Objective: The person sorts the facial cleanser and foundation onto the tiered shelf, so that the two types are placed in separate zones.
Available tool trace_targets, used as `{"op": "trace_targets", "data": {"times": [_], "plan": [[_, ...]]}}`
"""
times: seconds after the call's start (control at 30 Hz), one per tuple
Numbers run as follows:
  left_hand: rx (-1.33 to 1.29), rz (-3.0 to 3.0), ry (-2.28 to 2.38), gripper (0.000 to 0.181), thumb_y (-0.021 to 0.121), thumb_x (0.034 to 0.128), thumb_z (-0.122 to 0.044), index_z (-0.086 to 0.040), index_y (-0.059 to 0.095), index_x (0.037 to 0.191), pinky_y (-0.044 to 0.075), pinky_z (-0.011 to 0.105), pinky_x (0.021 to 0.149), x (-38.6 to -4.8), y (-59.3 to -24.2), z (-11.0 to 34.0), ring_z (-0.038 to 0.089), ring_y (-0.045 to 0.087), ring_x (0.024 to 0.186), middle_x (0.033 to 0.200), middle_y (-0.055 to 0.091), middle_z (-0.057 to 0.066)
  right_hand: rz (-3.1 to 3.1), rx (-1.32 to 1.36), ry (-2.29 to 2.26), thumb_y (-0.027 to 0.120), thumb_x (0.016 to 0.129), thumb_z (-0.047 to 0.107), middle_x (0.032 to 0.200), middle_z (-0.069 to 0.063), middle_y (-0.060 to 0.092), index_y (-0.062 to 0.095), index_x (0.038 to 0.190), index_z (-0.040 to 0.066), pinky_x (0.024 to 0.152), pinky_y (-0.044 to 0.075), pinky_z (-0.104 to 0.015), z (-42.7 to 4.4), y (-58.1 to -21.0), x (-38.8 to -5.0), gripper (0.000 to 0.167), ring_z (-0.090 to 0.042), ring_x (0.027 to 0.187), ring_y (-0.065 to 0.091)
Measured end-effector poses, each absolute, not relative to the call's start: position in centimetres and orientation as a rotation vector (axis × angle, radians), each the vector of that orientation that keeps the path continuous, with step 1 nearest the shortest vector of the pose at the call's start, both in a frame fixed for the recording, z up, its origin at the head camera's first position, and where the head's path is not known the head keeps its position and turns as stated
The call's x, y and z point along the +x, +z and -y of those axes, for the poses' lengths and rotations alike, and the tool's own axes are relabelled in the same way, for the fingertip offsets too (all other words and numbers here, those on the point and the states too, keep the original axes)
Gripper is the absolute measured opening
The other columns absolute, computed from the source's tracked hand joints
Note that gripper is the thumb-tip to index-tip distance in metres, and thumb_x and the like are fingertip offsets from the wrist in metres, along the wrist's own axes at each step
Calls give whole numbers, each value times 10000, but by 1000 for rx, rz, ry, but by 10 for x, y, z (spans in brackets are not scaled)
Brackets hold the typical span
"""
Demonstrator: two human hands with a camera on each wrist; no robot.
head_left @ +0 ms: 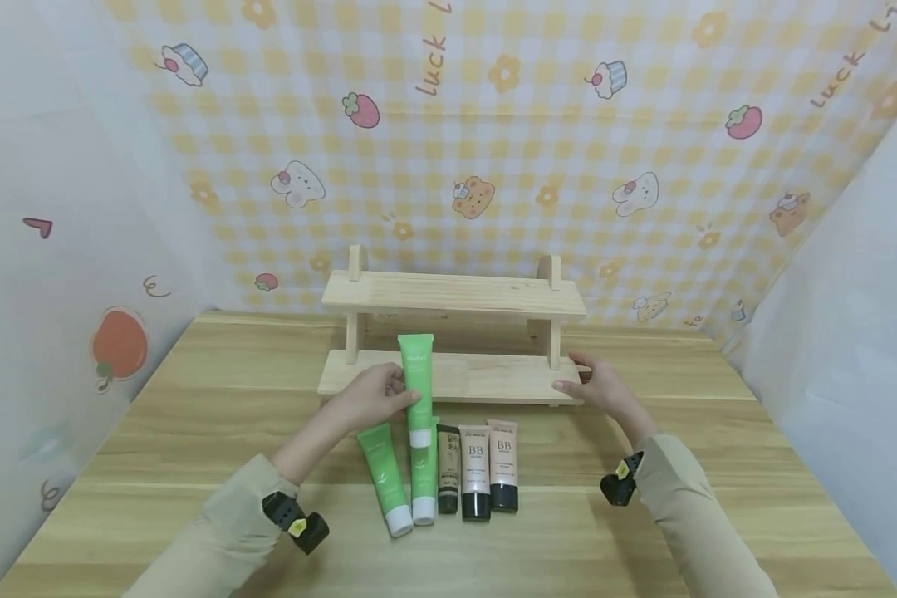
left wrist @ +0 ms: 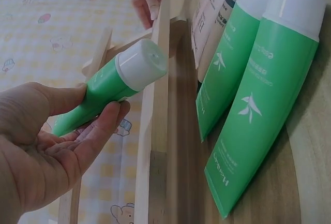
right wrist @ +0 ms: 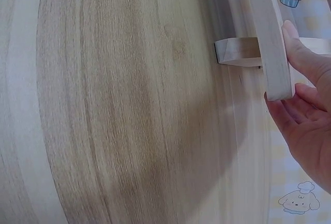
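My left hand (head_left: 374, 394) grips a green tube (head_left: 419, 378) with a white cap, holding it cap down in front of the lower board of a two-tier wooden shelf (head_left: 456, 292). In the left wrist view, the thumb and fingers of the left hand (left wrist: 62, 141) wrap the green tube (left wrist: 98, 94) below its cap. My right hand (head_left: 601, 386) pinches the right end of the shelf's lower board, thumb on top. The right wrist view shows the right hand (right wrist: 310, 89) with its thumb and fingers around the board's end (right wrist: 276, 69).
On the wooden table (head_left: 232, 399) before the shelf lie two more green tubes (head_left: 384, 477), a dark gold tube (head_left: 448, 469) and two pink BB cream tubes (head_left: 475, 469) with black caps. A yellow checked cloth (head_left: 419, 149) hangs behind the shelf.
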State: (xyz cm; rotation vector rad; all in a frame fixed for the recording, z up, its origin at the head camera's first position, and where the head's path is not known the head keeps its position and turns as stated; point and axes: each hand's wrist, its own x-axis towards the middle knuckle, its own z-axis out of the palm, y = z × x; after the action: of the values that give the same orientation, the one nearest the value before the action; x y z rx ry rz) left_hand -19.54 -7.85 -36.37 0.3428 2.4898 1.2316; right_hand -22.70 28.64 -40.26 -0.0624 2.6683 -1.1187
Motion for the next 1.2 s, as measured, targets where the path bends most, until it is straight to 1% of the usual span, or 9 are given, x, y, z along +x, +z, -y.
{"op": "trace_targets", "data": {"times": [0.13, 0.37, 0.53, 0.63, 0.77, 1.0, 1.2], "plan": [[335, -2487, 1245, 332, 589, 882, -188, 64, 527, 1087, 562, 301, 705, -198, -363, 75, 191, 628, 794, 967, 632, 156, -2670, -66, -1122, 616, 857, 346, 1430, -291, 277, 219, 1416, -36, 960, 456, -482, -287, -404, -228, 785, -449, 1255, 379], [298, -2474, 1248, 347, 583, 886, -203, 57, 520, 1108, 563, 345, 743, -201, -362, 72, 188, 637, 781, 986, 629, 158, -2682, -24, -1116, 638, 825, 408, 1385, -306, 347, 237, 1416, -18, 937, 474, -473, -284, -403, -228, 831, -443, 1238, 401], [312, -2463, 1255, 381, 581, 887, -214, 60, 503, 1140, 561, 353, 766, -204, -363, 69, 217, 651, 796, 1016, 624, 166, -2670, -10, -1135, 638, 828, 399, 1377, -320, 344, 224, 1417, -27, 939, 472, -473, -284, -404, -228, 837, -453, 1236, 393], [321, -2452, 1263, 369, 582, 887, -215, 51, 511, 1131, 559, 357, 776, -206, -363, 67, 213, 652, 791, 1015, 628, 164, -2655, 6, -1143, 634, 838, 378, 1381, -316, 342, 215, 1422, -19, 950, 464, -477, -285, -406, -228, 822, -445, 1241, 394], [327, -2455, 1265, 338, 586, 884, -215, 27, 525, 1111, 556, 346, 780, -210, -364, 65, 210, 651, 782, 1009, 633, 153, -2661, 29, -1132, 638, 834, 379, 1359, -304, 388, 227, 1426, 4, 939, 475, -464, -286, -406, -229, 812, -421, 1232, 423], [327, -2441, 1280, 435, 580, 892, -211, 55, 470, 1218, 549, 359, 815, -214, -365, 60, 269, 658, 848, 1057, 623, 181, -2657, 53, -1117, 633, 835, 388, 1355, -306, 390, 223, 1429, 12, 939, 472, -469, -283, -403, -227, 813, -421, 1230, 423], [307, -2451, 1283, 460, 583, 892, -205, 66, 445, 1237, 558, 336, 793, -217, -364, 59, 263, 655, 862, 1050, 612, 175, -2664, 48, -1114, 631, 840, 378, 1352, -313, 389, 223, 1425, -3, 937, 472, -466, -283, -403, -227, 809, -424, 1230, 421]]}}
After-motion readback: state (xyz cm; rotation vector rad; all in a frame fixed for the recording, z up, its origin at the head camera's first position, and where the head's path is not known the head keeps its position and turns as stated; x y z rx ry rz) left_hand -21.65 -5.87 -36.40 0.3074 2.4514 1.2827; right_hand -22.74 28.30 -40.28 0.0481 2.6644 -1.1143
